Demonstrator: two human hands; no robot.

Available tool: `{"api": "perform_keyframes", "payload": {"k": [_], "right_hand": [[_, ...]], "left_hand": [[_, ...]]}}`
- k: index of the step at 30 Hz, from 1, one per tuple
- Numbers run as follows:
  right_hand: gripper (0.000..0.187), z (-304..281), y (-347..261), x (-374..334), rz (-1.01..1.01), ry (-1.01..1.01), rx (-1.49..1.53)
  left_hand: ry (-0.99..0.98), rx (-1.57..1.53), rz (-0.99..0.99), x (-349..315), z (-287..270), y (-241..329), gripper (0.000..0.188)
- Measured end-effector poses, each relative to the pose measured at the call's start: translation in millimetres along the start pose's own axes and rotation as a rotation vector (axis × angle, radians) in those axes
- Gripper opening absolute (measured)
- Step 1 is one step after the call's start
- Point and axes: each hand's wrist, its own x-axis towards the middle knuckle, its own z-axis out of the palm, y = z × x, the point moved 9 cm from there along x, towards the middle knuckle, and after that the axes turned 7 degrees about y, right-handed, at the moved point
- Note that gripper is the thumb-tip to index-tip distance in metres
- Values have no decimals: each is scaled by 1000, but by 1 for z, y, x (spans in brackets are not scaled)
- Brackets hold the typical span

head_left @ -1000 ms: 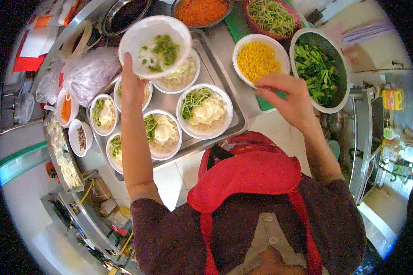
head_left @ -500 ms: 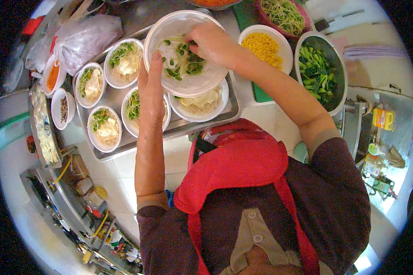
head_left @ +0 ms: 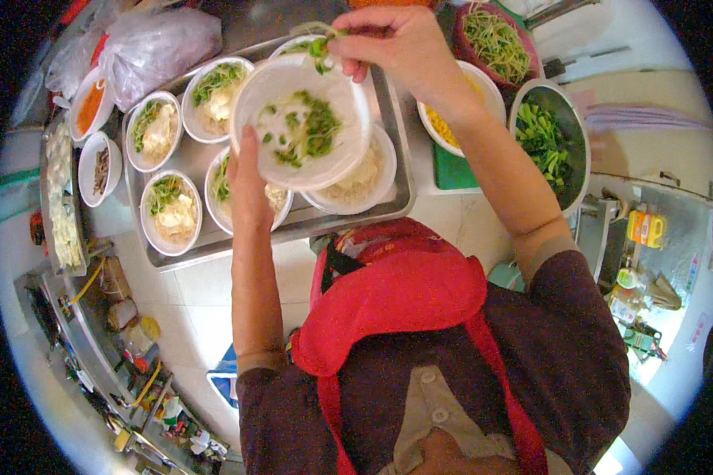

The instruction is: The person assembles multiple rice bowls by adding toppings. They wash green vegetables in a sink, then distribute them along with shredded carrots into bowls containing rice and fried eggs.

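My left hand [head_left: 248,186] grips the near left rim of a round white bowl [head_left: 253,111], tilted above the tray. Loose green sprouts [head_left: 313,131] lie on the bowl's bottom. Between the pinched thumb and fingers of my right hand [head_left: 400,51] hangs a small bunch of sprouts [head_left: 319,54], just beyond the bowl's far rim. Below sits a metal tray [head_left: 400,158] with several white bowls of pale grain-like food; one bowl [head_left: 170,214] at its near left holds sprouts and a creamy topping. The held bowl partly covers another bowl [head_left: 356,178] beneath it.
To the right stand a bowl of corn [head_left: 440,127], a red basket of sprouts [head_left: 495,47] and a metal bowl of leafy greens [head_left: 550,150]. Small bowls of orange shreds [head_left: 91,107] and brown strips [head_left: 101,170] flank the tray's left, near a plastic bag [head_left: 162,51].
My right hand has lifted out of the held bowl with a bunch of sprouts and moved up and right. The bowl in my left hand has shifted left and slightly toward me.
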Motion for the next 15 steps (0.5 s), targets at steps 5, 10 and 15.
{"api": "perform_keyframes", "payload": {"k": [5, 10, 15], "right_hand": [[18, -18, -4, 30, -22, 50, 71], [16, -20, 57, 69, -46, 74, -65], [17, 6, 109, 96, 6, -69, -216]], "left_hand": [[148, -204, -41, -19, -53, 0, 59], [233, -294, -24, -40, -91, 5, 59], [334, -314, -66, -51, -113, -4, 61]]}}
